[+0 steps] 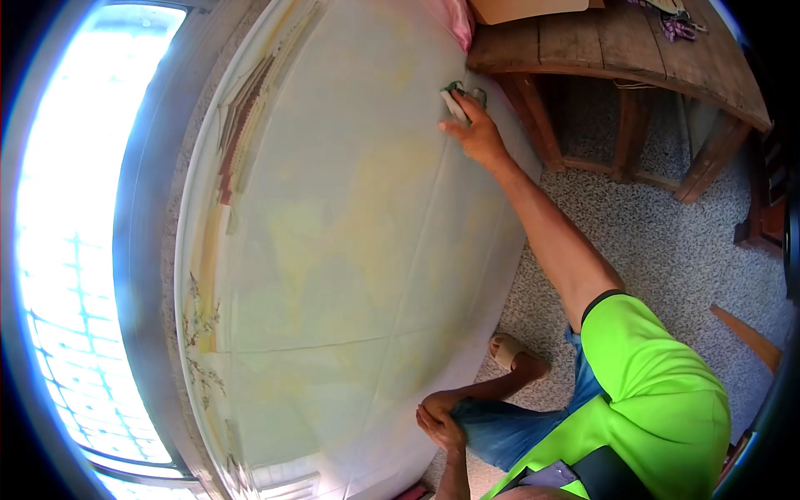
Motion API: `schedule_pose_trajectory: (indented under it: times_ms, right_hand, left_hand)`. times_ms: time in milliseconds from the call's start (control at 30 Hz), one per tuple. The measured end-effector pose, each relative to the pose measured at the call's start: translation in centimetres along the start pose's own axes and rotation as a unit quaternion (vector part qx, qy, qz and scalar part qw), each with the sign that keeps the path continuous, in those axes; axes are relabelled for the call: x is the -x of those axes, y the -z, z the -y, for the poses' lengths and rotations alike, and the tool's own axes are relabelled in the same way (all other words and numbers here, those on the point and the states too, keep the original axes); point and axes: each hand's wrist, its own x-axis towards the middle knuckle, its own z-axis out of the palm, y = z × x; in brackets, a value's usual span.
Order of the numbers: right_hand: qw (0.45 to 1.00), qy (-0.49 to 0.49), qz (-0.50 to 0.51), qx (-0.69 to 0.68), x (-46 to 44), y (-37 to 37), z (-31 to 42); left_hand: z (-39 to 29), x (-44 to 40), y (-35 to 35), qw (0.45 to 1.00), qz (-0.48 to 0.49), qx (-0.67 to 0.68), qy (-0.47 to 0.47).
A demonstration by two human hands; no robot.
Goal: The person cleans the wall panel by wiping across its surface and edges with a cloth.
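At the upper middle, my right hand (477, 137) is pressed near the edge of a large pale panel (333, 217), its fingers on a small white and green wad (452, 102), perhaps cloth. The thumb sticks out to the side, and the hand covers part of the wad. The panel's surface shows faint yellowish patches and thin seam lines. Lower down, my left hand (442, 425) is wrapped round my bent knee (443, 400), below the panel's middle and holding no tool.
A wooden table (583, 46) with a cardboard piece (525, 8) stands at the upper right, pink fabric (454, 21) beside it. Along the left runs a bright barred window (79, 275). My sandalled foot (508, 352) is on the speckled floor (625, 225). Wooden furniture (762, 208) stands far right.
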Motion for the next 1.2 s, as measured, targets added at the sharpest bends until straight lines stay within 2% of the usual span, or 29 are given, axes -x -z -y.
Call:
schedule_pose_trajectory:
  times_ms: [267, 333, 400, 467, 533, 567, 633, 667, 733, 800, 833, 867, 900, 933, 1000, 1067, 1133, 1200]
  right_hand:
    - [1.0, 0.0, 0.002, 0.02, 0.2, -0.8, -0.4]
    - [0.998, 0.058, -0.027, 0.014, 2.5, -3.1, 2.2]
    - [0.986, 0.162, -0.027, -0.004, 5.0, -5.4, 5.9]
    - [0.956, 0.291, 0.026, -0.013, 8.0, -6.7, 10.1]
    - [0.919, 0.376, 0.112, 0.045, 12.3, -6.6, 14.6]
    - [0.919, 0.376, 0.112, 0.042, 13.6, -6.5, 15.2]
    - [0.882, 0.431, 0.189, 0.028, 15.2, -6.8, 15.9]
    - [0.881, 0.432, 0.191, 0.024, 14.4, -6.9, 15.5]
    - [0.888, 0.439, 0.122, 0.059, 10.3, -6.7, 13.3]
    - [0.932, 0.36, 0.034, 0.025, 5.8, -6.1, 9.3]
    - [0.943, 0.328, -0.036, 0.048, 4.3, -5.7, 7.2]
    - [0.959, 0.268, -0.065, 0.067, 3.0, -5.4, 4.9]
    - [0.976, 0.196, -0.055, 0.082, 2.9, -5.1, 3.7]
    - [0.993, 0.105, -0.016, 0.041, 3.8, -4.8, 4.3]
    - [0.992, 0.117, -0.001, 0.051, 6.0, -6.5, 6.1]
    - [0.974, 0.224, 0.044, 0.011, 9.6, -8.7, 8.9]
    - [0.911, 0.394, 0.12, 0.03, 14.8, -9.8, 12.5]
    - [0.841, 0.457, 0.28, 0.075, 20.8, -9.2, 15.8]
  left_hand:
    - [-0.2, 0.0, 0.3, 1.0, 0.006, 0.009, -0.005]
    - [-0.6, 0.2, 0.5, 1.0, 0.005, 0.01, -0.002]
    - [-0.5, 0.0, 0.4, 1.0, 0.019, 0.003, -0.004]
    - [-0.7, -0.2, 0.4, 1.0, 0.016, 0.007, 0.001]
    - [-0.6, -0.1, 0.3, 1.0, 0.021, 0.011, 0.003]
    - [-0.4, -0.1, 0.2, 1.0, 0.021, 0.002, 0.007]
    - [-0.6, -0.2, 0.3, 1.0, 0.017, -0.009, 0.015]
    - [-1.0, -0.1, 0.5, 1.0, 0.019, -0.003, 0.015]
    - [-1.0, 0.0, 0.6, 1.0, 0.016, 0.005, 0.022]
    - [-0.2, 0.2, 0.3, 1.0, -0.003, 0.005, -0.016]
    - [-0.2, 0.2, 0.3, 1.0, -0.009, 0.007, -0.006]
    - [-0.3, 0.2, 0.4, 1.0, -0.004, 0.004, 0.006]
    - [-0.4, 0.3, 0.5, 1.0, 0.0, 0.0, 0.019]
    - [-0.4, 0.3, 0.6, 0.999, -0.008, 0.002, 0.032]
    - [-1.0, 0.2, 0.6, 1.0, -0.013, 0.007, 0.013]
    - [-1.6, 0.1, 0.8, 0.999, -0.015, 0.011, 0.032]
    - [-1.5, 0.0, 0.8, 1.0, -0.009, 0.014, 0.02]
    - [-1.2, 0.2, 0.7, 1.0, -0.007, 0.007, 0.03]
